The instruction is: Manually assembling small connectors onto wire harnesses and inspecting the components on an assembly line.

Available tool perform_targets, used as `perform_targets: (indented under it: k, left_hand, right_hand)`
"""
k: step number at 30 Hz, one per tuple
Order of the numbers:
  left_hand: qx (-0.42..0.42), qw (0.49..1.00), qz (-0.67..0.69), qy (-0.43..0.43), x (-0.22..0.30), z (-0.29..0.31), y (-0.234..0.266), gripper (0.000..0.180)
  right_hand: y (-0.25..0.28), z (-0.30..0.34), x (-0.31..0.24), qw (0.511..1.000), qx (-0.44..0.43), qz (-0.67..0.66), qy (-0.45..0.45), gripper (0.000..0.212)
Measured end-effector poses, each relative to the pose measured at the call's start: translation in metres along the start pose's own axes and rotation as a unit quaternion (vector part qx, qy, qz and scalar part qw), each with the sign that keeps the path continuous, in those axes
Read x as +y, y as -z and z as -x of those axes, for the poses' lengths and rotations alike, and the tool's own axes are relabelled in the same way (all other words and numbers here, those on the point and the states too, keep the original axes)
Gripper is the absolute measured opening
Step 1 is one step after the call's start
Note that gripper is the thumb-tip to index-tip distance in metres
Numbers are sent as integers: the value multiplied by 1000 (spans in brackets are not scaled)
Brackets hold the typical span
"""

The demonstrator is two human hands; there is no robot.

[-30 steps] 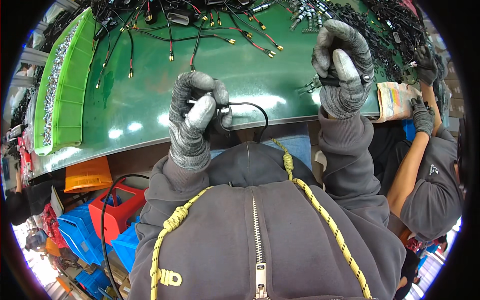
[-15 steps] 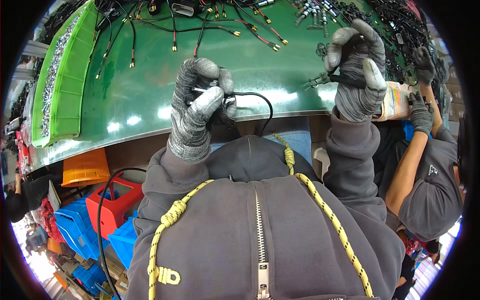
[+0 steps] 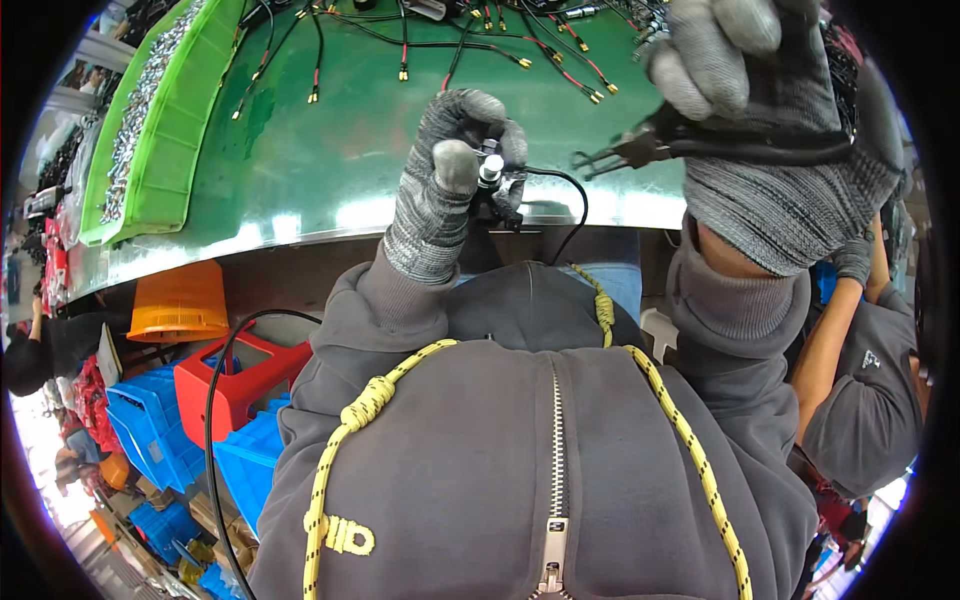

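Observation:
My left hand (image 3: 437, 190), in a grey knit glove, is closed around a small black part with a bright silver round end (image 3: 491, 168). A black cable (image 3: 578, 195) loops from this part down past the bench edge. My right hand (image 3: 765, 160), gloved the same way, looks large and close at the upper right. It grips black-handled pliers (image 3: 640, 150) whose two thin prongs point left toward the part, apart from it. The tips are slightly spread.
A green bin (image 3: 165, 180) of small metal pieces stands left on the green bench (image 3: 330, 150). Wires with red-and-black ends (image 3: 405, 55) lie along the back. A co-worker's gloved hand (image 3: 855, 258) is at right. Below left are an orange basket (image 3: 180, 305), a red stool (image 3: 200, 400) and blue crates (image 3: 150, 440).
My right hand now looks larger and nearer, and the pliers show more fully. My left hand has turned slightly, exposing the silver end. The whole view has shifted a little.

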State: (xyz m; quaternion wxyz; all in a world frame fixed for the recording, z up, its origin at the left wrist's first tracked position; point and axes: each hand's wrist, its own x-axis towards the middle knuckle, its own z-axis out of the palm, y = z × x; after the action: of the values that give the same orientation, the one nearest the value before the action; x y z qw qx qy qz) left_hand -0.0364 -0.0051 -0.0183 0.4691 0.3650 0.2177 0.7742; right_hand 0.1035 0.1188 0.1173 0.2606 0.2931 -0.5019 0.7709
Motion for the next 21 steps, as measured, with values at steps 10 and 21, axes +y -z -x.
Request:
perform_targets:
  k: [10,21]
  left_hand:
    - [74,993,-89,34,6,10,-4,67]
    - [54,990,-121,47,12,15,-4,60]
  right_hand:
    - [-14,-23,58,993,60,-95,25,56]
    - [-13,-29,63,985,78,-145,-61,53]
